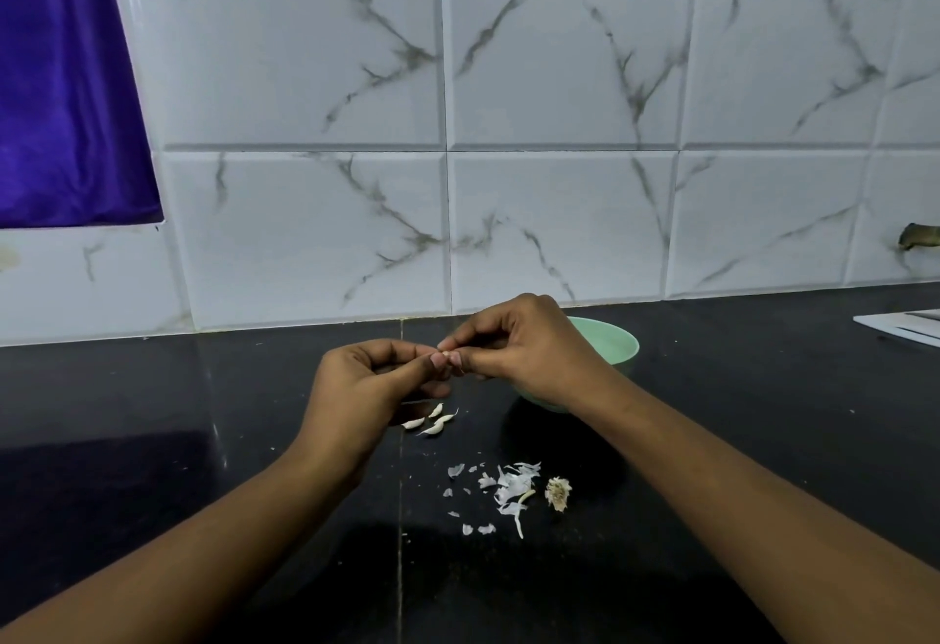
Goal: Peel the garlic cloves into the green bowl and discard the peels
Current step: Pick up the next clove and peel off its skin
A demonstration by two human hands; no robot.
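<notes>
Together left hand, right hand pinch garlic clove.

Hands in view: two, your left hand and your right hand. Garlic clove pinched between your fingers: one. Loose cloves on the bench: four, in one cluster. Green bowl: one. Dried root base: one. Peel scraps: one scatter, roughly a dozen larger pieces; the smallest flecks are too fine for you to count. White flat item, cut off by the right edge: one.
</notes>
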